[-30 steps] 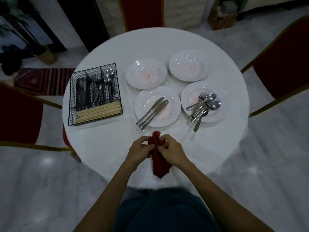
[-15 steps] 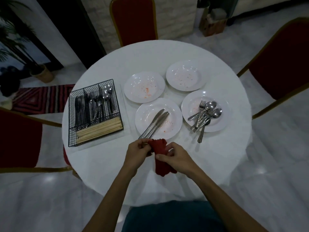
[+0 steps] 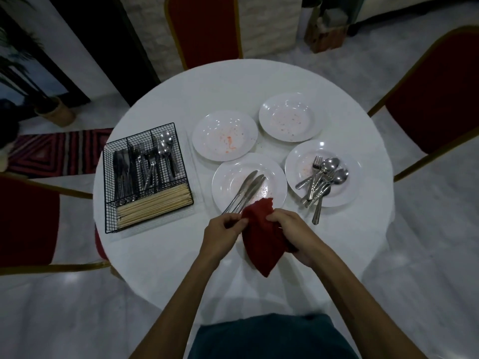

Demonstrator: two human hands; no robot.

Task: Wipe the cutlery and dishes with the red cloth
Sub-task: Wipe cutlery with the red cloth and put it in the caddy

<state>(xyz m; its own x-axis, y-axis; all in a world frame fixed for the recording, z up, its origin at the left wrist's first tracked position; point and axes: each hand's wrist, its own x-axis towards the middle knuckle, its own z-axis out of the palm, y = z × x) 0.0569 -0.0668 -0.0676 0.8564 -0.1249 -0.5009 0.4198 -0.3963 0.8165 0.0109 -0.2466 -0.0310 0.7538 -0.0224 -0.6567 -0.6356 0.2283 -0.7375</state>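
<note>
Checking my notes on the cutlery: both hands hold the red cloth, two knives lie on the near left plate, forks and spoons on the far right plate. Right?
Not quite. The head view shows the forks and spoons on the near right plate; the far right plate holds only red specks. The red cloth and knives are as stated.

One view only: head-worn, wide-angle. It looks forward and steeply down onto the round table (image 3: 233, 84) from its near side. Wearer's torso (image 3: 267, 338) at bottom edge; forearms (image 3: 181, 294) run up from there. Left hand (image 3: 220, 234) and right hand (image 3: 290, 226), both holding the cloth (image 3: 261, 242), sit just below frame centre, close to the lens. Table fills the middle: rack (image 3: 145, 177) left of centre, plates (image 3: 225, 136) right of it. Chairs (image 3: 204, 29) and floor (image 3: 64, 307) ring the edges, lines bowed by the lens.
</note>
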